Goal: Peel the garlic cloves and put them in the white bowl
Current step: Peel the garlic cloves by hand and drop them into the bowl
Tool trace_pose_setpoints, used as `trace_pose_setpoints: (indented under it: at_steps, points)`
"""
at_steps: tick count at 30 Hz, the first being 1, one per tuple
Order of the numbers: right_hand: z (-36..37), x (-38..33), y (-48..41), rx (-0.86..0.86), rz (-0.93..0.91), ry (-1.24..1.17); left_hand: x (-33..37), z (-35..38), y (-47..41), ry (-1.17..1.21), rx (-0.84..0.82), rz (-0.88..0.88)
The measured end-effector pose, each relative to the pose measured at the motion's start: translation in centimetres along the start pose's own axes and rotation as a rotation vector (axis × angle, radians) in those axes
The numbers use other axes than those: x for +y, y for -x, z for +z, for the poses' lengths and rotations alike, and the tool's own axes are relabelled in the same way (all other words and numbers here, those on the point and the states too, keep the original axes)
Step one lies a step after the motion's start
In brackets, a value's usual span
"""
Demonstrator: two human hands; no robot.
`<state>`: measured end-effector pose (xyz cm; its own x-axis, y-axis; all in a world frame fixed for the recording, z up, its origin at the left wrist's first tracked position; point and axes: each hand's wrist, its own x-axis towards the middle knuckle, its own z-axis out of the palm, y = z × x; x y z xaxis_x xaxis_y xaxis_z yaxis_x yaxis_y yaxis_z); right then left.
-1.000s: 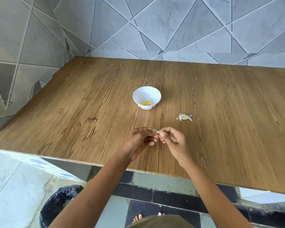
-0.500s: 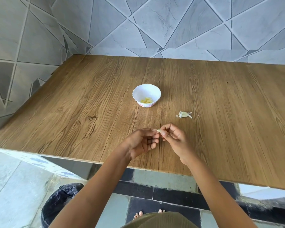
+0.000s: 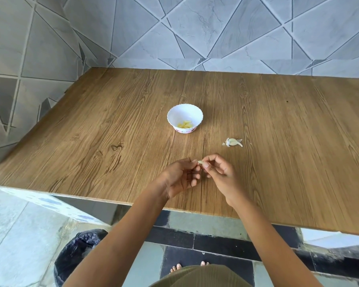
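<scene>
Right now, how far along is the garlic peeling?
Done: peeled cloves lie in the white bowl. In hand: the left hand and right hand pinch the held clove between them. Left: that one, then the unpeeled clove lying on the table, right of the bowl.

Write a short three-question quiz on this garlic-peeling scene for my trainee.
1. True or false: the small white scalloped bowl on the brown wood-grain table holds peeled yellowish garlic cloves.
2. What do the left hand and the right hand pinch between them? A) a small pale garlic clove B) a metal spoon C) a knife
3. Fill in: the unpeeled garlic piece with papery skin lies on the table nearer the person's ___ hand.
Key: 1 true; 2 A; 3 right.
</scene>
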<state>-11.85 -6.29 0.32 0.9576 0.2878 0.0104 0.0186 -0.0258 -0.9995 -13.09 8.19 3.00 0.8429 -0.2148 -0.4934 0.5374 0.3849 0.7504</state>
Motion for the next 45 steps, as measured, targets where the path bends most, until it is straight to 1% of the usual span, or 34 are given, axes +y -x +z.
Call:
trace_pose_setpoints:
  at_steps: [2,4,6,9,12,17,21,28,30,33,35,37,39,42,43,45]
  points:
    - [0.2,-0.1,-0.1,0.1,0.048,-0.04,-0.3,0.2,-0.1,-0.185,0.105,0.14]
    - [0.5,-0.3,-0.2,0.163,0.117,-0.121,-0.8,0.3,-0.2,-0.376,0.21,0.277]
    - [0.6,-0.5,-0.1,0.184,0.196,-0.217,-1.1,0.3,-0.4,-0.473,0.256,0.379]
    - [0.7,-0.8,-0.1,0.183,0.285,-0.328,-1.4,0.1,-0.6,-0.591,0.275,0.464]
    - [0.8,-1.0,-0.3,0.155,0.349,-0.383,-1.5,0.0,-0.6,-0.642,0.261,0.461]
    - [0.2,-1.3,-0.4,0.118,0.48,-0.465,-1.1,-0.1,-0.4,-0.638,0.184,0.375]
    - [-0.2,-1.5,-0.8,0.103,0.535,-0.451,-0.9,-0.3,-0.5,-0.749,0.162,0.383]
    - [-0.5,-1.8,-0.9,0.078,0.554,-0.452,-0.6,-0.9,-0.8,-0.762,0.25,0.399]
    - [-0.6,-1.8,-0.8,0.067,0.549,-0.46,-0.7,-1.2,-1.1,-0.855,0.31,0.467]
    - [-0.7,-1.8,-0.8,0.068,0.539,-0.495,-0.9,-1.4,-1.3,-1.073,0.448,0.611]
    - [-0.7,-1.8,-0.8,0.074,0.535,-0.511,-1.0,-1.7,-1.6,-1.189,0.439,0.65]
    - [-0.7,-1.7,-0.8,0.09,0.53,-0.52,-1.1,-1.9,-1.7,-1.286,0.402,0.65]
    - [-0.7,-1.6,-0.8,0.111,0.516,-0.524,-1.0,-1.7,-1.6,-1.256,0.421,0.69]
    - [-0.5,-1.3,-0.8,0.144,0.482,-0.52,-0.6,-0.9,-1.0,-1.075,0.5,0.766]
    - [-0.4,-1.3,-0.8,0.158,0.473,-0.522,-0.6,-0.6,-0.9,-1.042,0.498,0.77]
    - [-0.1,-1.3,-0.7,0.186,0.459,-0.54,-0.6,-0.2,-0.6,-1.002,0.43,0.76]
